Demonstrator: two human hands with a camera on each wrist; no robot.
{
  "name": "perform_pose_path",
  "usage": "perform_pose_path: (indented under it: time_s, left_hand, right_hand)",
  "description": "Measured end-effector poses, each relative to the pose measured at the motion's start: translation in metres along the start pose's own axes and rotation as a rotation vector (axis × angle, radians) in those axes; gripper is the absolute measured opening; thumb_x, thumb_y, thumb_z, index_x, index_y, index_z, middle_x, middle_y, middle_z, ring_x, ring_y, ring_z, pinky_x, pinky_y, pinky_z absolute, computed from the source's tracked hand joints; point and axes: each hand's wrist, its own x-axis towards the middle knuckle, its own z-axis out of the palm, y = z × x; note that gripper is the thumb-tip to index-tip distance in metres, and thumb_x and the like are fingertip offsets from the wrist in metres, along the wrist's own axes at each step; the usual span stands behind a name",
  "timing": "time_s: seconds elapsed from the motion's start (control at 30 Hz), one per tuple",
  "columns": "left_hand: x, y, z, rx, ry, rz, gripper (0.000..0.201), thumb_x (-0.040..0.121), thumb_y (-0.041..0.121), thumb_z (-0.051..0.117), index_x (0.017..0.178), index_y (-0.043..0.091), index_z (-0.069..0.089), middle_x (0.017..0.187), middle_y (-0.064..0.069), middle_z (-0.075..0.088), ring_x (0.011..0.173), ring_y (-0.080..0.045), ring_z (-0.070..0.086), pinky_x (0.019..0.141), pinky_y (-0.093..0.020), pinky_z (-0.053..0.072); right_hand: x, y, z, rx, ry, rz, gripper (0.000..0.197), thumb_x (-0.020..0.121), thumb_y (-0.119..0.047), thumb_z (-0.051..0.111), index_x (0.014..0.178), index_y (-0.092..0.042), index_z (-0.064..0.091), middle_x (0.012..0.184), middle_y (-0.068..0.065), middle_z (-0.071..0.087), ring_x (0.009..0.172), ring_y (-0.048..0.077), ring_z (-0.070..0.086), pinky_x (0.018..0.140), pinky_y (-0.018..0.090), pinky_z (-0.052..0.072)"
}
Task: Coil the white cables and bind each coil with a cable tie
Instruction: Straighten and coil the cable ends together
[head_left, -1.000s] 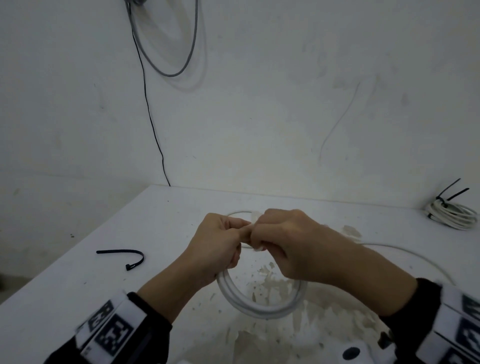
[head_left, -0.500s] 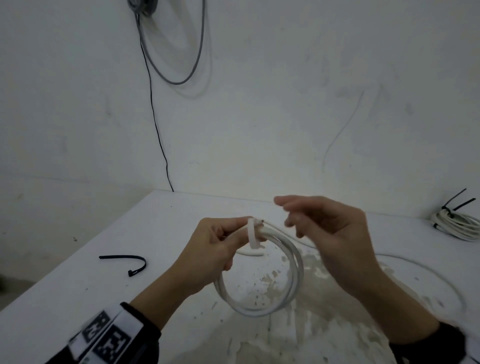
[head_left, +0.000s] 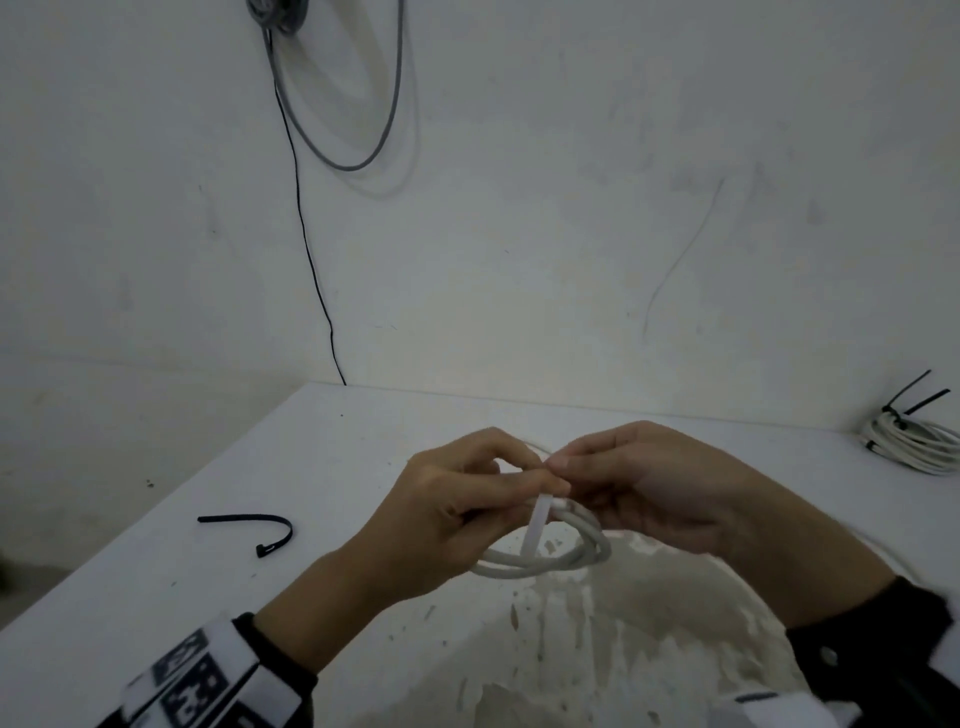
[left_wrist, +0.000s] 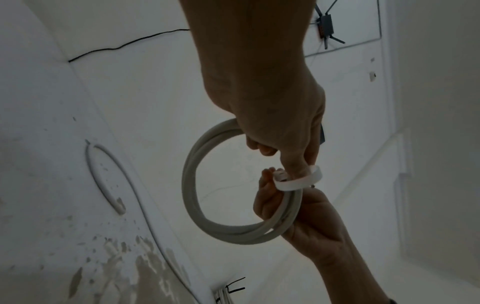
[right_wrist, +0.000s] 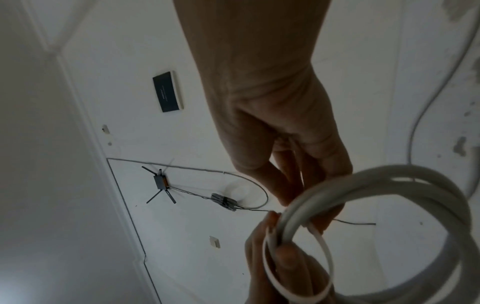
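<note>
A small white cable coil (head_left: 545, 564) hangs above the table between both hands. My left hand (head_left: 511, 486) grips the coil's top; in the left wrist view its fingers curl round the coil (left_wrist: 191, 185). A white cable tie (head_left: 537, 525) loops around the strands (left_wrist: 298, 182). My right hand (head_left: 563, 467) meets the left from the right and pinches the tie at the coil's top. In the right wrist view the tie (right_wrist: 326, 257) forms a loose loop around the coil (right_wrist: 363, 183), with the left hand's fingers (right_wrist: 283, 259) beneath it.
A black cable tie (head_left: 260, 525) lies on the white table (head_left: 156, 597) to the left. A bound white coil (head_left: 914, 441) with black ties sits at the far right. The cable's loose length (left_wrist: 103, 174) trails over the worn tabletop. Wall cables (head_left: 311, 234) hang behind.
Half a second ago my right hand was lifted off with spread fingers; it has come back to the tie. The coil has tipped flatter, and the tie's tail hangs down.
</note>
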Motion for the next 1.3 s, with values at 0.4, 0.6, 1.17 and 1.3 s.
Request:
perform_pose_path:
  time_s: [0.4, 0.6, 1.17, 1.3]
  left_hand:
    - [0.007, 0.008, 0.003, 0.107, 0.009, 0.056, 0.022, 0.082, 0.023, 0.065, 0.096, 0.008, 0.074, 0.073, -0.004, 0.067, 0.063, 0.013, 0.047, 0.062, -0.002, 0.036]
    - [0.014, 0.016, -0.002, 0.096, -0.1, 0.032, 0.018, 0.085, 0.017, 0.063, 0.095, 0.006, 0.073, 0.089, -0.002, 0.069, 0.067, 0.013, 0.048, 0.064, -0.002, 0.036]
    - [0.014, 0.014, 0.002, 0.126, 0.176, -0.045, 0.016, 0.079, 0.019, 0.068, 0.089, 0.008, 0.073, 0.08, 0.003, 0.071, 0.062, 0.009, 0.056, 0.059, -0.002, 0.038]
    - [0.01, 0.013, 0.006, 0.062, 0.218, -0.163, 0.019, 0.079, 0.022, 0.068, 0.084, 0.004, 0.069, 0.075, 0.007, 0.068, 0.048, 0.005, 0.051, 0.049, -0.005, 0.034]
  right_hand:
    - [0.005, 0.019, 0.005, -0.622, 0.302, -0.388, 0.018, 0.087, -0.017, 0.063, 0.071, -0.013, 0.068, 0.06, 0.001, 0.066, 0.05, 0.005, 0.054, 0.053, 0.018, 0.045]
    - [0.002, 0.02, 0.001, -0.615, 0.199, -0.515, 0.02, 0.089, -0.009, 0.06, 0.07, -0.014, 0.065, 0.062, 0.0, 0.065, 0.056, 0.011, 0.053, 0.055, 0.026, 0.045]
    - [-0.004, -0.008, -0.007, -0.262, 0.229, -0.587, 0.019, 0.1, -0.013, 0.034, 0.084, -0.006, 0.043, 0.077, 0.018, 0.071, 0.065, 0.031, 0.068, 0.06, 0.03, 0.057]
    - [-0.006, -0.007, -0.007, -0.177, 0.261, -0.584, 0.018, 0.1, -0.012, 0.034, 0.087, -0.004, 0.042, 0.077, 0.021, 0.07, 0.067, 0.035, 0.069, 0.063, 0.035, 0.06]
